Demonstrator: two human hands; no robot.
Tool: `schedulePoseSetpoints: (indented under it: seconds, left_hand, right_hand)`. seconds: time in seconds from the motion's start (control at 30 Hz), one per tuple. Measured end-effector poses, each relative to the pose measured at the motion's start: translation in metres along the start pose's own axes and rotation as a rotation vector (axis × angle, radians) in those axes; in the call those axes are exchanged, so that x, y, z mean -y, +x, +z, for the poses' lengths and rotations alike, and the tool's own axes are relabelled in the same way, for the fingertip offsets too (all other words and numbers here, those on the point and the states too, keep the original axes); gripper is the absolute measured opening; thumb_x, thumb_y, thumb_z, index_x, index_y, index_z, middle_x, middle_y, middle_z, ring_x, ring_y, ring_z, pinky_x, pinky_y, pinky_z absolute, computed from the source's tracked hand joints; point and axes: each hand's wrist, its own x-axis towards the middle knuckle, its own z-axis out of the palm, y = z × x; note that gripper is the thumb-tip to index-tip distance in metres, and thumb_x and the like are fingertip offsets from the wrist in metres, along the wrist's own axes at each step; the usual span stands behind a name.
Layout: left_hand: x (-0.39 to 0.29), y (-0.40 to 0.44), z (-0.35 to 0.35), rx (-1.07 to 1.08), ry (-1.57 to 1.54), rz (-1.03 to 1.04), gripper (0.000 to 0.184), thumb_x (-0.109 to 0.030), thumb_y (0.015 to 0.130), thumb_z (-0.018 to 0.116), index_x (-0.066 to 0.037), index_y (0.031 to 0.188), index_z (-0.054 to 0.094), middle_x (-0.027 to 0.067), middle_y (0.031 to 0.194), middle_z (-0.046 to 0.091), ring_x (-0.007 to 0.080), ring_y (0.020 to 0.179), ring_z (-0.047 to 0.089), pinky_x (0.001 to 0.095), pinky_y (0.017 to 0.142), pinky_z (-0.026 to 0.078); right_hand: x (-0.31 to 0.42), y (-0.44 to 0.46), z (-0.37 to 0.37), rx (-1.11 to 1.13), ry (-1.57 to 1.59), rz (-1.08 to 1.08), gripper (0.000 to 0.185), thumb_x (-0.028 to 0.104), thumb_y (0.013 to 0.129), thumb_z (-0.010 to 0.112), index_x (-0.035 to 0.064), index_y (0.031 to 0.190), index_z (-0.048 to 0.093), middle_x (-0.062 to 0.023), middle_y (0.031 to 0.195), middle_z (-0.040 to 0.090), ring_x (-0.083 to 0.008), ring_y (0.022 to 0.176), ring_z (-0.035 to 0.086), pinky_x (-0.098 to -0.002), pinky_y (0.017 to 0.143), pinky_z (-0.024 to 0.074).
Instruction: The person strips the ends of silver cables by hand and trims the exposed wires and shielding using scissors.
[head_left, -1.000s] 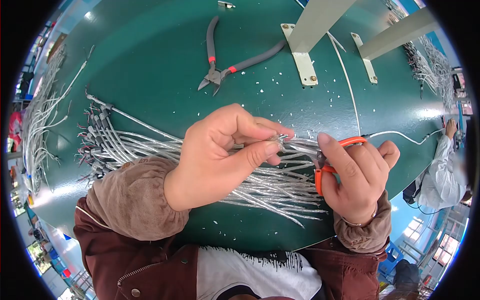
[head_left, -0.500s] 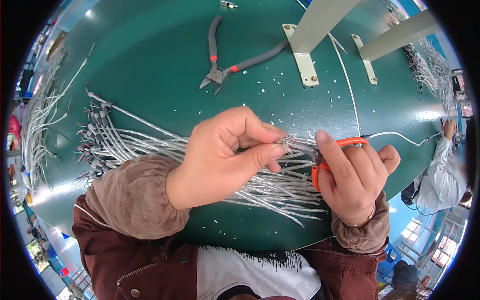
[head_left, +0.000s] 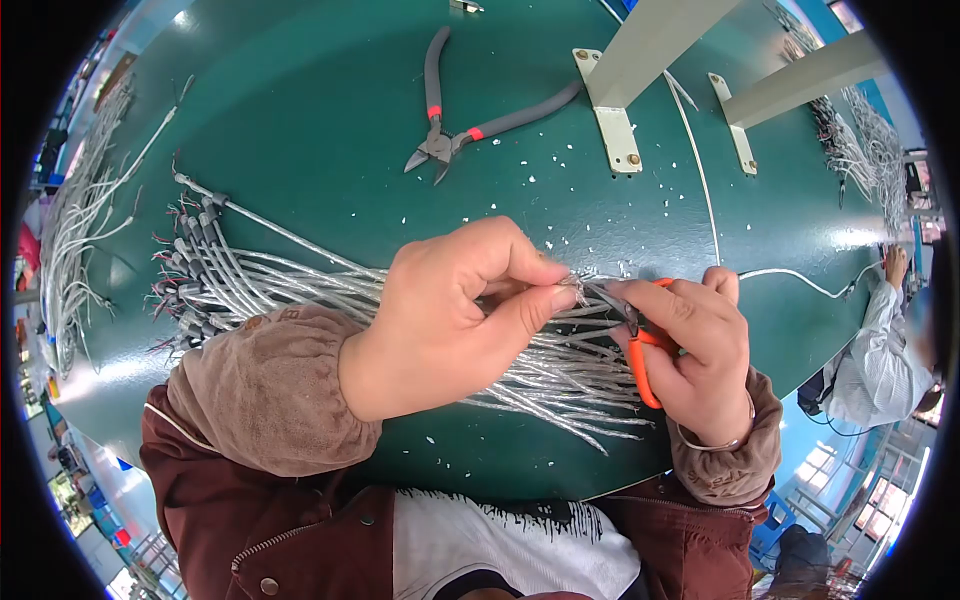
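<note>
My left hand (head_left: 455,315) is closed, thumb and forefinger pinching the frayed, silvery end of a shielded cable (head_left: 577,287). Just to its right, my right hand (head_left: 690,345) grips a pair of orange-handled scissors (head_left: 641,368). Their blades point left at the cable end, and my right fingertips lie close by them, partly covering the blades. Whether the blades touch the strands I cannot make out. Under both hands lies a bundle of silver braided cables (head_left: 545,375), its dark-sleeved ends with thin coloured wires (head_left: 200,260) fanned out at the left.
Grey-handled diagonal cutters (head_left: 438,146) lie spread on the green table (head_left: 310,130). Cream metal legs (head_left: 615,135) are bolted down behind, beside a white cable (head_left: 700,170). White scraps dot the surface. More cable bundles (head_left: 75,230) lie far left. A co-worker's sleeve (head_left: 870,330) shows at right.
My right hand has shifted left, its fingers curling closer over the scissors and the cable end. The scissors' lower handle has swung down a little. My left hand keeps its pinch.
</note>
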Motion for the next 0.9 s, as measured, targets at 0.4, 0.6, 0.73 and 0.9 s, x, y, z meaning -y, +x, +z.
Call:
schedulePoseSetpoints:
  seconds: [0.4, 0.6, 0.73, 0.9]
  left_hand:
    - [0.001, -0.001, -0.004, 0.046, 0.269, 0.112, 0.008, 0.003, 0.086, 0.062, 0.003, 0.091, 0.055, 0.0088, 0.08, 0.065, 0.0095, 0.073, 0.064, 0.0218, 0.064, 0.053]
    - [-0.006, 0.004, 0.001, 0.061, -0.001, -0.208, 0.007, 0.004, 0.088, 0.057, 0.003, 0.092, 0.052, 0.008, 0.081, 0.062, 0.0102, 0.074, 0.062, 0.0235, 0.068, 0.052]
    - [0.001, 0.009, 0.001, 0.063, -0.125, -0.345, 0.007, 0.003, 0.088, 0.058, 0.002, 0.091, 0.051, 0.0078, 0.082, 0.061, 0.0099, 0.072, 0.061, 0.0235, 0.066, 0.05]
    - [-0.001, 0.009, 0.002, 0.008, -0.186, -0.271, 0.01, -0.001, 0.089, 0.06, 0.0, 0.089, 0.05, 0.0084, 0.079, 0.062, 0.008, 0.066, 0.059, 0.0212, 0.056, 0.048]
  right_hand:
    - [-0.014, -0.002, 0.005, 0.221, 0.711, 0.13, 0.031, 0.006, 0.073, 0.072, 0.0023, 0.103, 0.066, -0.0074, 0.073, 0.063, -0.0179, 0.064, 0.056, -0.0285, 0.071, 0.031]
    - [-0.01, 0.001, 0.004, 0.25, 0.709, 0.167, 0.032, 0.005, 0.073, 0.071, 0.0023, 0.105, 0.066, -0.0092, 0.076, 0.064, -0.0172, 0.067, 0.057, -0.0301, 0.076, 0.0314]
    - [-0.004, 0.006, -0.01, 0.302, 0.637, -0.007, 0.032, 0.006, 0.074, 0.071, 0.0024, 0.105, 0.066, -0.0078, 0.079, 0.066, -0.0167, 0.066, 0.057, -0.0293, 0.073, 0.0317]
    - [-0.009, -0.002, 0.002, -0.031, 0.454, 0.101, 0.031, 0.007, 0.074, 0.072, 0.0076, 0.105, 0.067, -0.002, 0.073, 0.062, -0.0144, 0.06, 0.051, -0.028, 0.066, 0.0288]
